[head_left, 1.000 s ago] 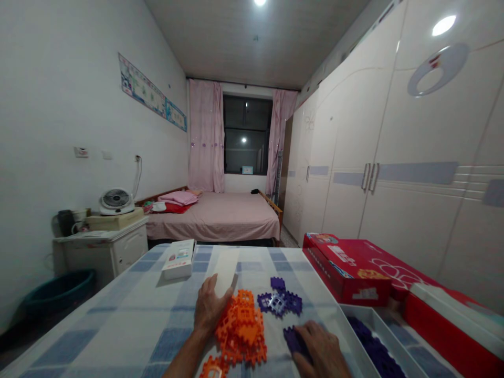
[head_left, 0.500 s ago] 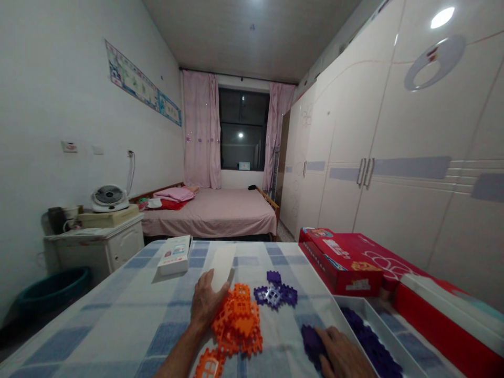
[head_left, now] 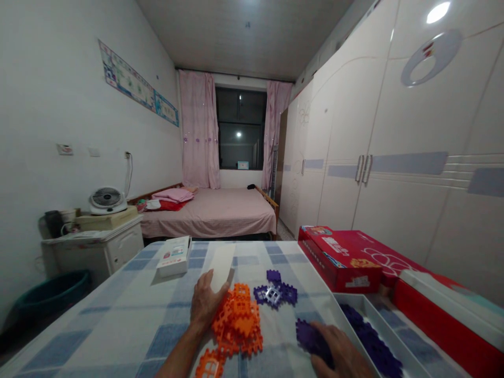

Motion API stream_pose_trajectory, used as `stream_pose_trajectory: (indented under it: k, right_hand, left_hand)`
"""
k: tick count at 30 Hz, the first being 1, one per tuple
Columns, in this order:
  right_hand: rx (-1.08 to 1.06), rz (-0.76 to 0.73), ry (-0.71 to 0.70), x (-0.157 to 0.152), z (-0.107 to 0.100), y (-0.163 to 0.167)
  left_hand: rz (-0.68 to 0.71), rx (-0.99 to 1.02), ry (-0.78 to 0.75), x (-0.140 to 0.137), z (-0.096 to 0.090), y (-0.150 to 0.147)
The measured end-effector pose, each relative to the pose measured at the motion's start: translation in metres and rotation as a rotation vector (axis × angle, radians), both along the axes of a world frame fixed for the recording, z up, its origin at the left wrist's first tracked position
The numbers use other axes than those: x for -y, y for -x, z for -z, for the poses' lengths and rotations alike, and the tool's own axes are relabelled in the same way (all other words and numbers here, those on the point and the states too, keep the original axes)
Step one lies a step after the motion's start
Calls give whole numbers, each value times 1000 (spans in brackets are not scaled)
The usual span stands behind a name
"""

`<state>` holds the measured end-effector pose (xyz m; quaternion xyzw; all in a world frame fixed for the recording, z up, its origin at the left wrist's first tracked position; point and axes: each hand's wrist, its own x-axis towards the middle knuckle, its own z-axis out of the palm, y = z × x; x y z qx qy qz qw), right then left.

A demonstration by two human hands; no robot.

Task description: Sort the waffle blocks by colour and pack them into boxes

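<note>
My left hand point(head_left: 205, 300) is at the near end of a narrow white box point(head_left: 222, 262), its fingers on one side and thumb on the other. Right beside that hand lies a pile of orange interlocking plastic pieces point(head_left: 239, 320), with a single orange window-patterned piece point(head_left: 210, 363) closer to me. My right hand point(head_left: 342, 350) grips a purple interlocking piece point(head_left: 309, 336) just over the cloth; part of it is hidden by the fingers. Beyond it, several purple pieces point(head_left: 289, 293) lie close together around a lighter purple window-patterned piece point(head_left: 272, 295).
A white tray point(head_left: 356, 299) with purple pieces point(head_left: 370, 338) stands to the right of my right hand. Red boxes point(head_left: 350, 257) sit behind and beside it. A small white carton point(head_left: 174, 256) lies at the far left of the checked tablecloth point(head_left: 118, 315).
My right hand has turned the purple piece and shifted it slightly left, so more of its toothed edge shows. My left hand stays in place. The view has moved slightly.
</note>
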<state>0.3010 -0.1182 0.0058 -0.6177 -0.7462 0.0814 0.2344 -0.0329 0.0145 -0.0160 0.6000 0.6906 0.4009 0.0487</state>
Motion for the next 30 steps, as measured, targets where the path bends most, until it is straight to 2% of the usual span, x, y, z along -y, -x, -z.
stream_pose_trajectory:
  k: [4, 8, 14, 18, 21, 25, 27, 30]
  right_hand:
    - [-33, 26, 51, 6, -18, 7]
    - [49, 39, 128, 6, -31, 22]
    - [157, -31, 160, -8, -30, 39]
    - [69, -62, 119, -6, -32, 38]
    - [-33, -25, 32, 4, -46, 23]
    - [-20, 196, -166, 20, -67, -18]
    - [30, 297, -181, 29, -69, -40]
    - [107, 374, -96, 42, -61, -64]
  left_hand:
    - [-12, -14, -6, 1, 0, -1]
    - [-3, -32, -16, 0, 2, 1]
    - [1, -35, -3, -2, 3, 4]
    - [7, -41, -15, 0, 0, 4]
    - [16, -41, -35, -1, -1, 4]
    - [23, -39, -18, -2, -3, 5]
    - [22, -41, -11, -2, -3, 5]
    - [19, -43, -12, 0, -5, 5]
